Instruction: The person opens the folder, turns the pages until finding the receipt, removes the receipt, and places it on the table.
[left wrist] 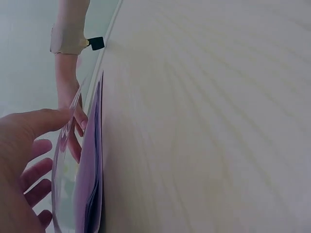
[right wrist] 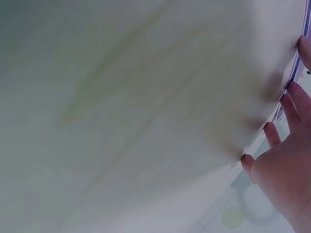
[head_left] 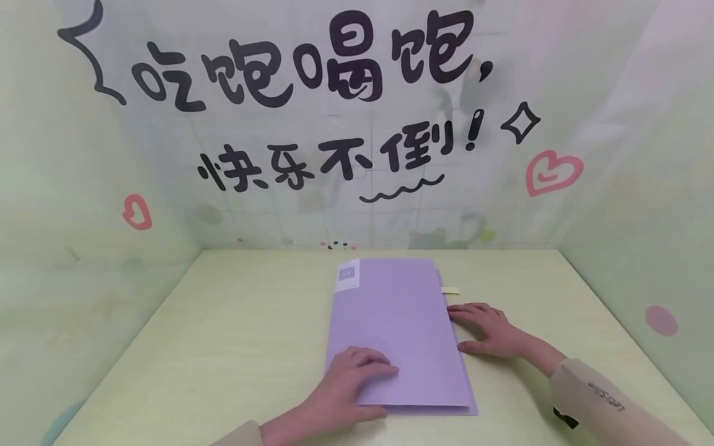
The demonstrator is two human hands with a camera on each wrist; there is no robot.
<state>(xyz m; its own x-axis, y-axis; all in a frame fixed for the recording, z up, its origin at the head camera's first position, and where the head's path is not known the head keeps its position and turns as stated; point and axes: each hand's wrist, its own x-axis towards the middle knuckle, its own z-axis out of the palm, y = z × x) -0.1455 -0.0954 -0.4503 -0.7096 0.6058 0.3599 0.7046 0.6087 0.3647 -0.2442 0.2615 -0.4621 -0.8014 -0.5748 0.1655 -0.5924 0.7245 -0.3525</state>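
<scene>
A purple folder (head_left: 396,328) lies on the table, a white label (head_left: 347,275) at its far left corner. My left hand (head_left: 348,384) is over the near left corner, fingers loosely bent above the cover and thumb by the near edge. In the left wrist view, that thumb touches the raised edge of a clear plastic cover (left wrist: 62,160), which stands apart from the purple folder (left wrist: 87,179) and its layered sheets. Along the right edge, my right hand (head_left: 493,331) touches the folder with spread fingertips. The right wrist view shows those fingers (right wrist: 272,135) against the table and edge.
A pale strip (head_left: 450,290) sticks out from the folder's right side. The light wooden table (head_left: 223,334) extends on both sides. Printed curtain-like walls (head_left: 279,217) enclose the back and sides. A small black piece (head_left: 566,418) hangs beneath the right sleeve.
</scene>
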